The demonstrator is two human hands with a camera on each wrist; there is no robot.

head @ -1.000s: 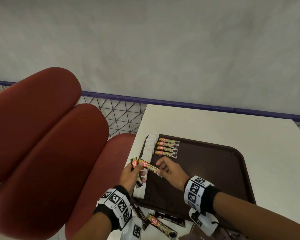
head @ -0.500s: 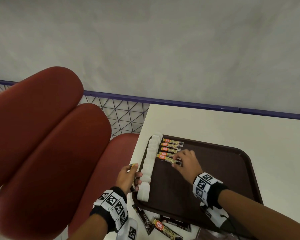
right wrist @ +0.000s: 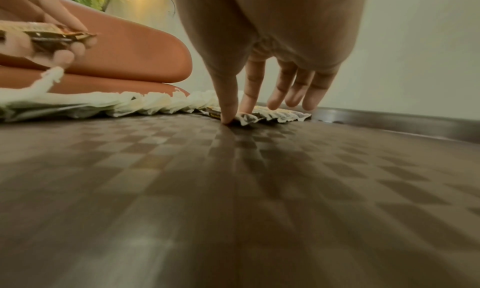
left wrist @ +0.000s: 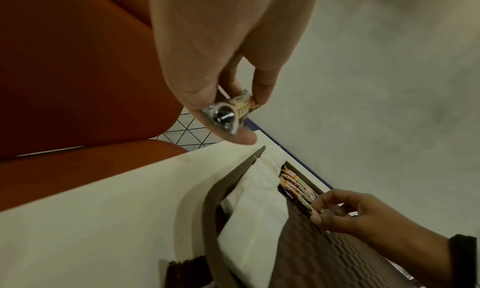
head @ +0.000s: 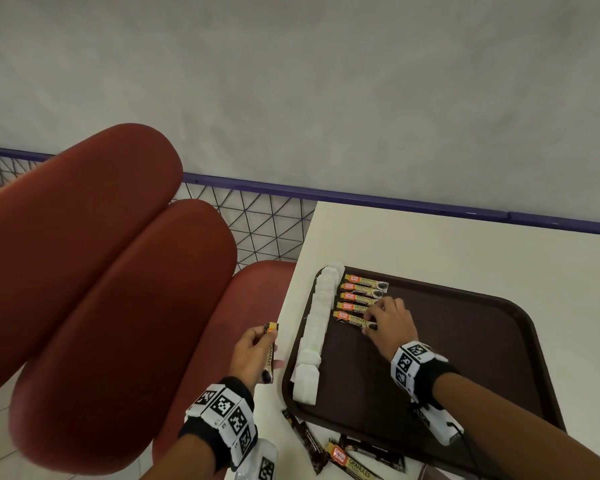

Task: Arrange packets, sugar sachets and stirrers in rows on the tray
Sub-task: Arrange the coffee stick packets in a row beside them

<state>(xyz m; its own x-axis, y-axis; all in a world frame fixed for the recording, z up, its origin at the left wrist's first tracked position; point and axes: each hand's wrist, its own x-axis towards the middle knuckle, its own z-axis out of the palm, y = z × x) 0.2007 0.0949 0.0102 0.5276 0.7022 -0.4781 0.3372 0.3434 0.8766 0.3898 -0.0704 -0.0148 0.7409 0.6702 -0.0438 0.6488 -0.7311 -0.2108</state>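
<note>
A dark brown tray (head: 447,358) lies on the white table. A row of white sugar sachets (head: 317,320) runs along its left edge. Beside them lies a row of several orange-and-black coffee packets (head: 361,292). My right hand (head: 373,323) has its thumb and index tips on the right end of the nearest packet (head: 352,319), which lies flat on the tray; the right wrist view shows the fingers (right wrist: 253,99) straight. My left hand (head: 269,336) hovers left of the tray and grips one more packet (head: 270,355), seen end-on in the left wrist view (left wrist: 239,108).
Several loose coffee packets (head: 350,459) lie on the table by the tray's near edge. Red seat cushions (head: 101,271) stand at the left, beyond the table's edge. A wire mesh fence with a purple rail (head: 267,220) runs behind. The tray's right part is bare.
My right hand took a packet from the left hand, carried it forward and laid it as the nearest one in the packet row. My left hand drew back left with its other packet.
</note>
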